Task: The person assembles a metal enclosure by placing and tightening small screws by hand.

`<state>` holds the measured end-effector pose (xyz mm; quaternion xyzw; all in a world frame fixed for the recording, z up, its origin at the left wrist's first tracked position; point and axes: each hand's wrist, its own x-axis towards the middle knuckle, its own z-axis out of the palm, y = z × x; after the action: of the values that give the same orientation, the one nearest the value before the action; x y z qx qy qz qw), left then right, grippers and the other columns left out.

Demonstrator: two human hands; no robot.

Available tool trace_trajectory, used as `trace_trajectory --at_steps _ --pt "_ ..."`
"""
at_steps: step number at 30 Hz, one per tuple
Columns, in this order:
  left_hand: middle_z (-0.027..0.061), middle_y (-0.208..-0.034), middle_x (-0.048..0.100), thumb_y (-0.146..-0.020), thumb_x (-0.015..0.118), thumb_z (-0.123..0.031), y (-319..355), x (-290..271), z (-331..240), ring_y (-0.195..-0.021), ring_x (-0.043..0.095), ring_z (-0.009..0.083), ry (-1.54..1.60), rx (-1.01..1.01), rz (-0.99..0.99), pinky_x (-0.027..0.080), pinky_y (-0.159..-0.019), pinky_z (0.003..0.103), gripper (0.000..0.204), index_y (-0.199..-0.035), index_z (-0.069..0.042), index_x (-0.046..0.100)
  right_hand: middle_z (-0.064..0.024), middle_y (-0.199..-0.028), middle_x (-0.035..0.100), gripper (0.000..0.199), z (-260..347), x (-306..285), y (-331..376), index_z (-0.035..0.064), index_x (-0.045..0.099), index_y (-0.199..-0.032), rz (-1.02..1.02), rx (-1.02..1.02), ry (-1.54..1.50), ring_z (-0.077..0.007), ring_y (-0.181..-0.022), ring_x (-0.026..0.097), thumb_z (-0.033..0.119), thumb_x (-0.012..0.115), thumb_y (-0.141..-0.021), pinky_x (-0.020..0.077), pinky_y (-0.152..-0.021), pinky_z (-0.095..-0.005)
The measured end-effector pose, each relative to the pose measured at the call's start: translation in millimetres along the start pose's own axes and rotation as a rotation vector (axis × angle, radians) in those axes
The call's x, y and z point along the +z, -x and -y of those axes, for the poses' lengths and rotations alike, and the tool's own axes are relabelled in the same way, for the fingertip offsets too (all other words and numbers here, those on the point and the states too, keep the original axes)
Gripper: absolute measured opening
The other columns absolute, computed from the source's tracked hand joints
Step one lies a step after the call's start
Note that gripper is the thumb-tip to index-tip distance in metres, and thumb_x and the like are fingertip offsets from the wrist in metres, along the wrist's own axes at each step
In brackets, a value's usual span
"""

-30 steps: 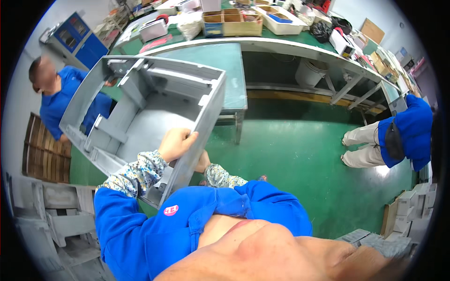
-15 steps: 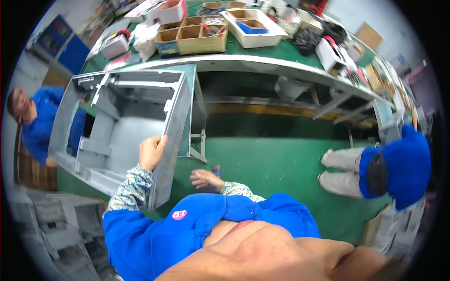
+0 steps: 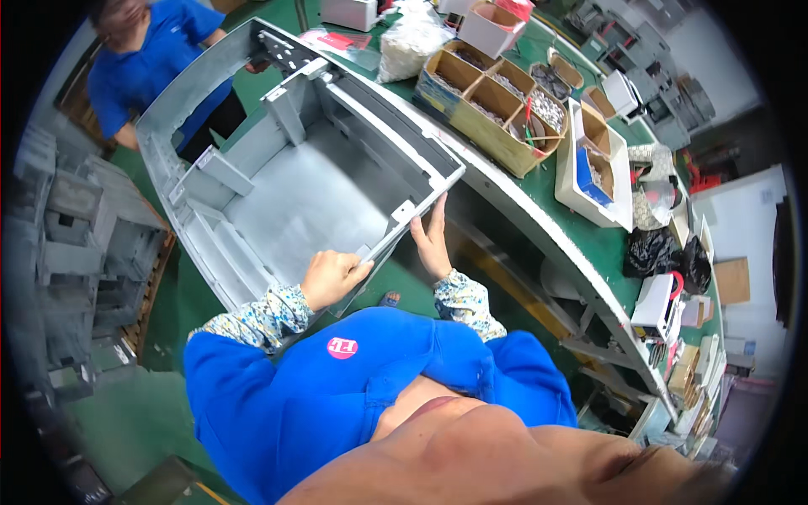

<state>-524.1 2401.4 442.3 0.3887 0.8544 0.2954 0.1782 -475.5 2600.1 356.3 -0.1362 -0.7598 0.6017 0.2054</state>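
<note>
Two hands carry one large grey metal housing, an open box with brackets and ribs inside, tilted so its hollow faces you. It hangs in front of your chest, above the green floor and just left of the long green counter, whose edge its far corner overlaps in the view. Another person in a blue shirt stands at the far end of the housing, close against its upper rim.

On the counter, past the housing, stands a cardboard tray with compartments holding small parts, and beside that a white bin with a blue item in it. Stacks of similar grey housings sit to your left on the floor.

Your left hand grips the near lower rim of the housing, fingers curled over the edge and clamped on the metal. Your right hand lies flat against the near right corner, fingers together and stretched upward along the side wall, pressing on it rather than wrapping round it. Both patterned sleeves show above your blue vest.
</note>
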Motion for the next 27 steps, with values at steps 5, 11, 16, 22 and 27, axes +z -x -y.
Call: trace_trajectory --at_steps 5,11,16,22,27 --pt "0.0176 -0.048 0.046 -0.08 0.053 -0.03 -43 7 -23 -0.046 0.049 0.0351 -0.002 -0.065 -0.073 0.036 -0.044 0.041 0.04 -0.053 -0.002 0.051 -0.0209 -0.141 0.005 0.083 -16 -28 -48 0.0011 -0.002 -0.136 0.081 -0.01 0.012 -0.0315 -0.129 0.009 0.039 0.05 -0.084 0.0111 -0.104 -0.0377" --pt "0.0179 -0.048 0.046 -0.08 0.055 -0.028 -88 16 -48 -0.046 0.048 0.0354 -0.078 -0.139 -0.106 0.034 -0.042 0.041 0.039 -0.052 -0.001 0.051 -0.0256 -0.139 -0.003 0.093 -29 -67 -86 -0.003 -0.011 -0.133 0.257 -0.058 0.123 -0.0373 -0.129 0.001 0.047 0.049 -0.082 0.0037 -0.104 -0.0416" --pt "0.0185 -0.048 0.039 -0.081 0.056 -0.026 -95 18 -56 -0.041 0.038 0.0334 -0.1 -0.21 -0.166 0.029 -0.041 0.038 0.04 -0.052 0.0 0.046 -0.028 -0.137 0.002 0.094 -23 -115 -112 -0.0009 -0.008 -0.134 0.52 -0.068 0.049 -0.0395 -0.125 0.016 0.041 0.056 -0.079 0.0216 -0.099 -0.0415" --pt "0.0192 -0.049 0.042 -0.087 0.045 -0.025 -93 33 -68 -0.045 0.042 0.0362 -0.054 -0.409 -0.203 0.03 -0.044 0.041 0.042 -0.054 0.001 0.048 -0.0126 -0.078 0.062 0.021 -36 -212 -175 0.0041 0.063 -0.089 0.594 -0.169 0.111 -0.0275 -0.073 0.06 0.019 0.061 -0.075 0.0471 -0.066 -0.0333" --pt "0.0201 -0.05 0.042 -0.088 0.044 -0.025 -95 40 -57 -0.045 0.04 0.0332 -0.128 -0.518 -0.313 0.032 -0.047 0.038 0.042 -0.058 0.002 0.05 -0.0116 -0.073 0.061 0.013 -29 -274 -217 0.0046 0.062 -0.078 0.582 -0.207 0.283 -0.0248 -0.066 0.06 0.017 0.06 -0.075 0.0458 -0.06 -0.0327"
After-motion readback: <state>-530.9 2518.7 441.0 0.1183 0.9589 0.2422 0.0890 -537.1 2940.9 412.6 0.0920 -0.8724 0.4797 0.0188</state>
